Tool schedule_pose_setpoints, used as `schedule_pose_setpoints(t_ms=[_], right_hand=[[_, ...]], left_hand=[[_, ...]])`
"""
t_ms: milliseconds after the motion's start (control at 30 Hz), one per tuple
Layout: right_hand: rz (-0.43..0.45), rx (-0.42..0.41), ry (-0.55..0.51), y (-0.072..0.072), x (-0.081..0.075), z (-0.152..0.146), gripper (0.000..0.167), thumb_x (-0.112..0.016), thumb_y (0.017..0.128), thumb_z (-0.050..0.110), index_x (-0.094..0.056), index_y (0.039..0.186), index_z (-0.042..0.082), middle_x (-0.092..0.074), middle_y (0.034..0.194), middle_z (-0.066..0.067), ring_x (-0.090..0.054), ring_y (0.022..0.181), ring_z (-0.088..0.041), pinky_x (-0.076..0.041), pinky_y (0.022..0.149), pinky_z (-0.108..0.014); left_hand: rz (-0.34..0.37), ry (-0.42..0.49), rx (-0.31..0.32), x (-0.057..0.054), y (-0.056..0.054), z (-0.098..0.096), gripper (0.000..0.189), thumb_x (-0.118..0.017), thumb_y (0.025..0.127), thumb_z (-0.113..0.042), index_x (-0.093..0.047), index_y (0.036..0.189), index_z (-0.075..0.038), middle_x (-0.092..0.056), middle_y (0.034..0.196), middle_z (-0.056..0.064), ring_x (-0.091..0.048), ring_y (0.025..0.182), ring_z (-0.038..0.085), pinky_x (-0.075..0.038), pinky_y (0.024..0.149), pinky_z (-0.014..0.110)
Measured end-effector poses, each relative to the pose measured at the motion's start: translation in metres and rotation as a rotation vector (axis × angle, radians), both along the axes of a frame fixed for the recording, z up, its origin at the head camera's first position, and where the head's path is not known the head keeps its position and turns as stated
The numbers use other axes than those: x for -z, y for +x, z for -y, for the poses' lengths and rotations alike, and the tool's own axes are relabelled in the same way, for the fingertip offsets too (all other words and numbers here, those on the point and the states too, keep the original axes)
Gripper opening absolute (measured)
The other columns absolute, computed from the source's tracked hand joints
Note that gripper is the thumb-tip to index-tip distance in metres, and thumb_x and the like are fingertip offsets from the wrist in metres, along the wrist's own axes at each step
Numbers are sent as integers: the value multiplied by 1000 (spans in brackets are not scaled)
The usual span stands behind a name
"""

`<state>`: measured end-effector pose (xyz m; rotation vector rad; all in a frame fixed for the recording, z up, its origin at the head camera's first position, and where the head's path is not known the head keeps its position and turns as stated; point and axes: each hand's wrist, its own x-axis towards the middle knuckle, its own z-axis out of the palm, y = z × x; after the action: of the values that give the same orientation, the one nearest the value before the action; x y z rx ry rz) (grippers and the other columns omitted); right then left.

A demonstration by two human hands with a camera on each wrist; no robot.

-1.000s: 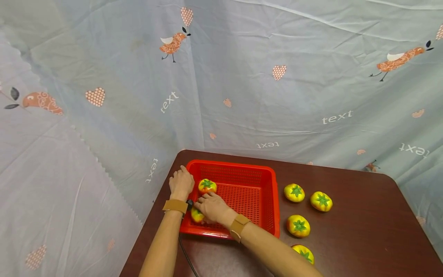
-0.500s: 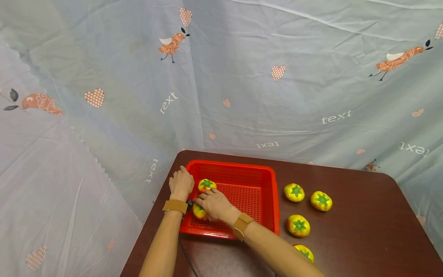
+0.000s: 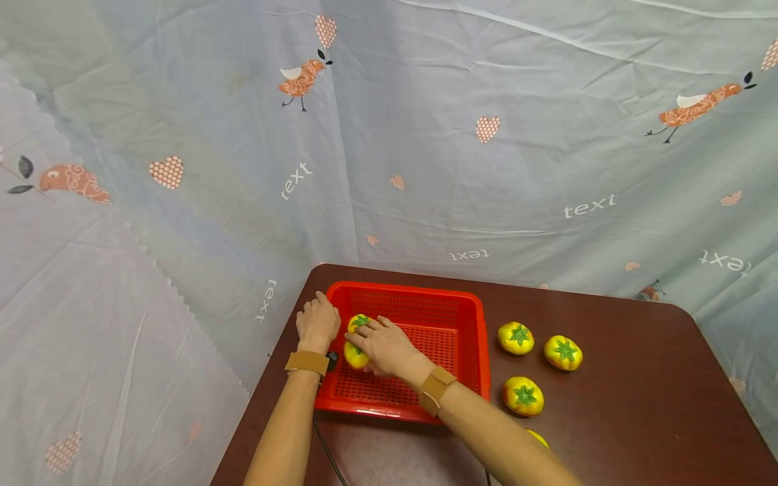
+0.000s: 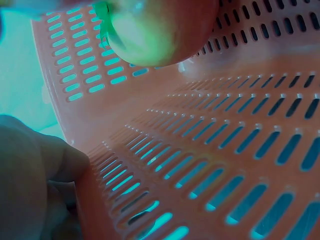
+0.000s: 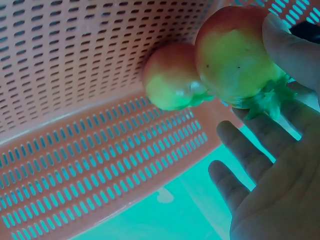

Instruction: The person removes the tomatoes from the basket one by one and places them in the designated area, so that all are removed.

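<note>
My right hand [image 3: 389, 345] holds a yellow-red persimmon [image 3: 356, 356] with a green star-shaped calyx inside the red basket [image 3: 419, 290]. In the right wrist view the thumb lies on one side of this persimmon [image 5: 237, 60] and fingers are at its leafy end. A second persimmon [image 5: 172, 75] sits right beside it at the basket's wall; in the head view the right hand partly covers it. My left hand [image 3: 318, 320] grips the basket's left rim, and the left wrist view shows its fingers [image 4: 65, 160] at the slotted edge.
Several more persimmons lie on the brown table [image 3: 638, 378] right of the basket, among them a near one [image 3: 523, 396] and a far one [image 3: 515, 337]. My right forearm partly hides another. A black cable [image 3: 328, 449] runs along the left forearm. A patterned curtain [image 3: 425, 169] hangs behind.
The right hand has moved away from me with its persimmon, towards the second persimmon at the basket's far left. The left hand stays on the rim.
</note>
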<state>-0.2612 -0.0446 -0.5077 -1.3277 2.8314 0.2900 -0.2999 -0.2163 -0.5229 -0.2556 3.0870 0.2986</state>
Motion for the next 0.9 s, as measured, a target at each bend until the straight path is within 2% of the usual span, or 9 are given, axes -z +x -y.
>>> schedule_pose_setpoints(t_ms=[500, 900], right_hand=[[20, 9, -80, -3, -10, -12, 75, -76, 83, 41, -42, 148, 25, -49, 148, 4, -46, 135, -18, -34, 116, -39], [33, 55, -136, -9, -21, -32, 75, -76, 84, 39, -42, 148, 21, -50, 148, -1, -47, 136, -22, -33, 117, -42]], left_hand=[[18, 2, -4, -1, 0, 0, 62, -45, 100, -22, -26, 145, 18, -49, 137, 36, -50, 123, 47, -41, 104, 58], [14, 6, -2, 0, 0, 1, 62, -45, 100, -22, -27, 144, 18, -51, 135, 35, -51, 123, 47, -42, 103, 58]])
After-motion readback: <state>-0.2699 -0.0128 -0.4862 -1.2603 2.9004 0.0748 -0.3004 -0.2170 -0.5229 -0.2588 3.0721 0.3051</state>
